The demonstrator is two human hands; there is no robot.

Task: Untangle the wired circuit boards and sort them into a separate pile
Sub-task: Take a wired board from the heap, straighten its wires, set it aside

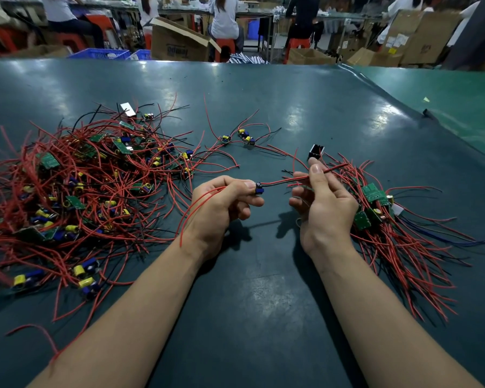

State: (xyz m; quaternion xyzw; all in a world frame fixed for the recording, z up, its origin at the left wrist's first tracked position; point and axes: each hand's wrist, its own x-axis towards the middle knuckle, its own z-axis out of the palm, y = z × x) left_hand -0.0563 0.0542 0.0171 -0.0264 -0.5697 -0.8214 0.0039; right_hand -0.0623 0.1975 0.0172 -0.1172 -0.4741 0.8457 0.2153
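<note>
Between your two hands, above the green worktop [263, 289], one wired circuit board [259, 188] hangs clear of both heaps. Left hand [221, 203] is curled, pinching the board at thumb and forefinger, with a long red wire [192, 211] looping back over the wrist. Right hand [324, 200] pinches the board's other red leads [294, 180] between thumb and fingers; the remaining fingers are loosely bent.

Tangled heap [76, 189] sits on your left, the sorted pile [389, 219] just beside your right hand, leads mostly fanned one way. A few loose boards [239, 137] lie further out, near a small black part [316, 152].

Looks like this board is already free, so the step is straightening and laying down. Suggestions:
- Keep the grip on the board body, not on a component, while the right hand runs along the leads.
- Pull gently. Solder joints are probably the weak point.
- Gather the loop off your left wrist first, or it may drag into the heap.
- Lay it with the leads running the same way as the pile's, board end alongside the other green boards.
- Can't tell if a black lead trails underneath; check before setting down.
</note>
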